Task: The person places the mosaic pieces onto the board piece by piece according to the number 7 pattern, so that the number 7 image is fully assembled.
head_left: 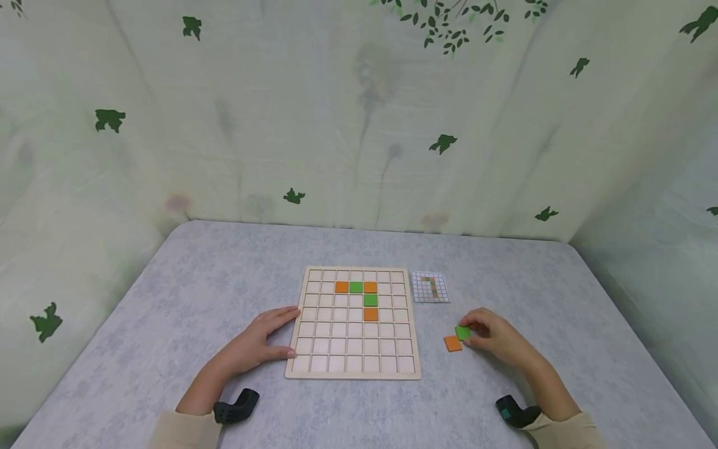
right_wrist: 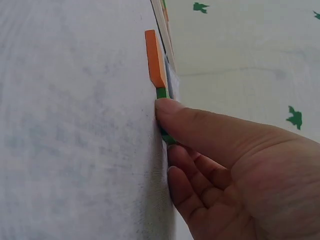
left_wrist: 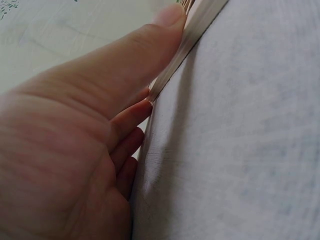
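Observation:
A wooden grid board (head_left: 331,363) lies on the table, with orange and green square tiles set in some upper cells. My left hand (head_left: 259,340) rests its fingertips and thumb against the board's left edge, fingers fairly straight. To the right of the board, my right hand (head_left: 496,337) pinches a green tile (head_left: 462,333) between thumb and fingers. Close beside that tile an orange tile (head_left: 453,343) lies flat on the table. The right wrist view shows the thumb on the green tile (right_wrist: 161,93), with the orange tile (right_wrist: 155,57) just beyond it.
A small card (head_left: 430,287) printed with a coloured grid pattern lies by the board's upper right edge. The grey table (head_left: 235,262) meets a pale curtain (head_left: 314,125) with leaf prints at its back. Black wrist devices (head_left: 237,406) sit at both wrists.

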`<state>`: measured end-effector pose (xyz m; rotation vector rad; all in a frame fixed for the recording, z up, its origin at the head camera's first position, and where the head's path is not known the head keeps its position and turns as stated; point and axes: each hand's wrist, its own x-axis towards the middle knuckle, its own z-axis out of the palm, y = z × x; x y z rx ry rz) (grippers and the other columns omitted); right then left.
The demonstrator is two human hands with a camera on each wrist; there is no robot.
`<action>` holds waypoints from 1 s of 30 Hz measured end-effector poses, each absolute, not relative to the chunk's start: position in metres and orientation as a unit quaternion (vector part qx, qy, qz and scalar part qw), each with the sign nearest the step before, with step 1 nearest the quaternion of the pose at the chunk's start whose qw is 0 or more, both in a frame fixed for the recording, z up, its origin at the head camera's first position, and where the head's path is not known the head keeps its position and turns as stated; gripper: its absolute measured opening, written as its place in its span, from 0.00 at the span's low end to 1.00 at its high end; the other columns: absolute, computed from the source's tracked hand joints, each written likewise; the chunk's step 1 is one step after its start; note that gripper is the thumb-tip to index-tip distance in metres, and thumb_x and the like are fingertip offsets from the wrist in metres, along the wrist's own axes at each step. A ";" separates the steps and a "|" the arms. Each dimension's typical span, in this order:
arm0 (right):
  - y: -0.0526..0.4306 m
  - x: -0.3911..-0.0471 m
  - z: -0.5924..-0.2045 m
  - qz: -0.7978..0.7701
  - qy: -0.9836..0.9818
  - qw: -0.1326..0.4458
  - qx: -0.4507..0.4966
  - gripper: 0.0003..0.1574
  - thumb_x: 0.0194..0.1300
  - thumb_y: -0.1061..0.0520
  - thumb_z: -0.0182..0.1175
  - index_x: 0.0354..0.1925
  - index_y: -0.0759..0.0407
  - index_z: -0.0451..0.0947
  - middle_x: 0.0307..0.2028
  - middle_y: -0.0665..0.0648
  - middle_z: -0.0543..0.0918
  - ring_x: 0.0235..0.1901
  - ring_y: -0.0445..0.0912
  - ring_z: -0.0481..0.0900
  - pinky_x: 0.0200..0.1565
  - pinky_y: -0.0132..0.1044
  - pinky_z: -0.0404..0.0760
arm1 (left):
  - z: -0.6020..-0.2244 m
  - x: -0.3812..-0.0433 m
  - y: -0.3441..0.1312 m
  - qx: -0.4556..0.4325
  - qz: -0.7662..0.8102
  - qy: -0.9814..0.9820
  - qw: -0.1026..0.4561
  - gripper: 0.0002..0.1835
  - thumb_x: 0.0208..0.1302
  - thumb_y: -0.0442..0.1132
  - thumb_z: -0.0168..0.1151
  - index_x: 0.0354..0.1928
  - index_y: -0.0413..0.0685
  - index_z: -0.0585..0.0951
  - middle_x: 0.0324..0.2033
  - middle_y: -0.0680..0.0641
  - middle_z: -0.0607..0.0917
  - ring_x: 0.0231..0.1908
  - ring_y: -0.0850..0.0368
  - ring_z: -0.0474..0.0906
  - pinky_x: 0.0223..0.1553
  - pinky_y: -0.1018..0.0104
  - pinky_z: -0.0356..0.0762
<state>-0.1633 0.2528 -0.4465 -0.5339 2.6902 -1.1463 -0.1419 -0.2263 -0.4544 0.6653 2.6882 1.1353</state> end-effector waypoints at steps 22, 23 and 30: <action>0.168 -0.162 -0.407 -0.409 0.872 0.017 -0.267 0.19 0.58 0.54 0.61 0.48 0.57 0.74 0.43 0.49 0.76 0.40 0.49 0.73 0.42 0.41 0.74 | -0.451 -0.140 -0.226 0.223 0.376 0.896 0.076 0.43 0.50 0.55 0.65 0.65 0.42 0.62 0.63 0.39 0.61 0.62 0.36 0.50 0.55 0.37 0.50; 0.162 -0.162 -0.406 -0.411 0.868 0.018 -0.277 0.19 0.58 0.54 0.61 0.48 0.57 0.74 0.43 0.49 0.76 0.41 0.49 0.73 0.42 0.41 0.74 | -0.452 -0.140 -0.226 0.223 0.377 0.896 0.077 0.43 0.50 0.55 0.65 0.65 0.42 0.62 0.63 0.40 0.61 0.62 0.36 0.50 0.55 0.37 0.50; 0.130 -0.166 -0.418 -0.420 0.845 0.012 -0.330 0.17 0.56 0.58 0.63 0.45 0.59 0.76 0.40 0.51 0.77 0.38 0.48 0.74 0.38 0.36 0.75 | -0.453 -0.141 -0.226 0.225 0.375 0.897 0.071 0.43 0.49 0.55 0.65 0.65 0.43 0.63 0.62 0.40 0.62 0.62 0.37 0.51 0.55 0.38 0.51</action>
